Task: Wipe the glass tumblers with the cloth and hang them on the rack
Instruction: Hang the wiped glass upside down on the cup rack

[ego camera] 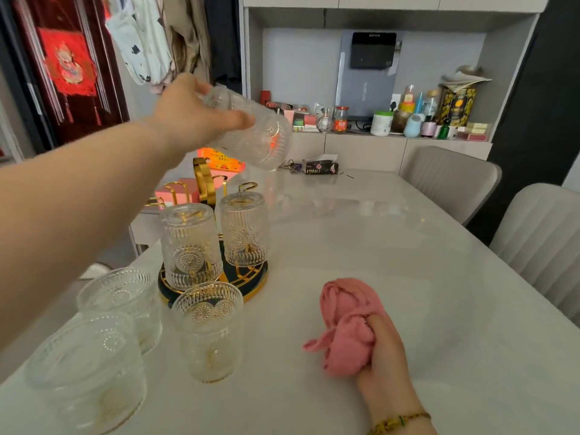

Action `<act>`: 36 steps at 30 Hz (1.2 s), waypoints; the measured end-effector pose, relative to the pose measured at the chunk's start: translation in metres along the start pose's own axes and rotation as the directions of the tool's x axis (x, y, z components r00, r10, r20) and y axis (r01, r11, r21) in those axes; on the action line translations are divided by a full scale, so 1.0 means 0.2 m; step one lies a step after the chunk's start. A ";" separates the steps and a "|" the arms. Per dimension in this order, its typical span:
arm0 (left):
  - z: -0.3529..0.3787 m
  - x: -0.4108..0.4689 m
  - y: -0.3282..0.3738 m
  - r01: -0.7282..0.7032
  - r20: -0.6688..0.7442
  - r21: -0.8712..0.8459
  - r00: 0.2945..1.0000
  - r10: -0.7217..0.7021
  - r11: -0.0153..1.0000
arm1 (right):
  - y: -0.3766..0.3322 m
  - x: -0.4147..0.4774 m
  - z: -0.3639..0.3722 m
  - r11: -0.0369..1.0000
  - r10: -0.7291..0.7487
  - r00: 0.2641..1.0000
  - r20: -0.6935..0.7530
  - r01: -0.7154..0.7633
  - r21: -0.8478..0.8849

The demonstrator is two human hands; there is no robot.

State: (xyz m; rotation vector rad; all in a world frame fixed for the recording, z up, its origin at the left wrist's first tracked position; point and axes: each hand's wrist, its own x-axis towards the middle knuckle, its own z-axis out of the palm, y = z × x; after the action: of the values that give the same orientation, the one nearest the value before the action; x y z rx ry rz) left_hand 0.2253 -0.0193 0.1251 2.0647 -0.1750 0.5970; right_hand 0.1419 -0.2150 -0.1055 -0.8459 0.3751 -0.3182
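The left hand (194, 120) is raised over the far left part of the desk (408, 277), fingers and thumb wrapped round the base end of a held tumbler (254, 133). This glass is in the air above the rack (203, 180), tipped steeply so its mouth faces down and to the right. It is clear pressed glass with fine vertical ribs along the wall (motion blur softens the rest of its pattern).

The rack stands near the desk's left edge: gold wire loops rising from a round dark base with a gold rim. Two hung tumblers are upside down on it, one at the near left (188, 246) and one at the right (244, 229). Both show ribbed walls and round, flower-like medallions.

Three more of the same glasses stand upright toward the desk's near left corner. The front tumbler (210, 331) is just before the rack's base. The middle tumbler (125, 302) and the corner tumbler (88, 365) are closer to the left edge. Each carries a scalloped, beaded band under the rim.

The right hand (383, 356) rests on the desk nearer the front edge, well apart from the left. Its fingers are curled into a bunched pink cloth (348, 328).
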 end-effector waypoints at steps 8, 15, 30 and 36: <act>0.12 0.21 -0.03 -0.058 0.106 0.393 0.994 0.017 0.918 | 0.03 0.03 0.02 0.996 0.080 0.987 0.140 -0.075 -0.038; 0.22 0.29 -0.06 -0.163 0.280 0.576 0.960 -0.006 0.801 | 0.01 0.03 0.03 0.995 0.100 0.982 0.162 -0.102 0.008; 0.45 0.43 -0.34 -0.256 0.479 0.746 0.848 -0.228 0.615 | 0.03 0.05 0.03 0.981 0.192 0.941 0.278 -0.189 -0.038; 0.45 0.43 -0.33 -0.232 0.485 0.753 0.828 -0.281 0.615 | 0.02 0.03 0.06 0.967 0.236 0.931 0.278 -0.253 0.028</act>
State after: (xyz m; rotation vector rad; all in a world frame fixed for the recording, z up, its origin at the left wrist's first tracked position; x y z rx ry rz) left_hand 0.3545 -0.0494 0.0759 3.1019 -0.2496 -0.0468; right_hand 0.1537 -0.2077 -0.1029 -0.7585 0.2082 0.0202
